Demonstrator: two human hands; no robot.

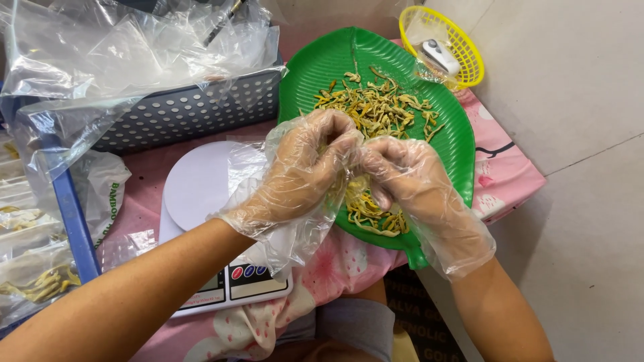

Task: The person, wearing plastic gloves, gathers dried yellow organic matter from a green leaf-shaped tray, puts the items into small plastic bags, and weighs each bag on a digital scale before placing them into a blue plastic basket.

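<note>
While dried yellow-green herb pieces (379, 107) lie heaped on a green leaf-shaped tray (322, 67), the gloved left hand (305, 171) and right hand (402, 177) meet above them, fingers curled, pinching a few pieces together beside a white scale (194, 188).

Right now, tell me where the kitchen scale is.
In the head view, the white kitchen scale sits on the pink cloth at lower left, under the gloved left hand, between the grey perforated basket and the green leaf-shaped tray.
</note>
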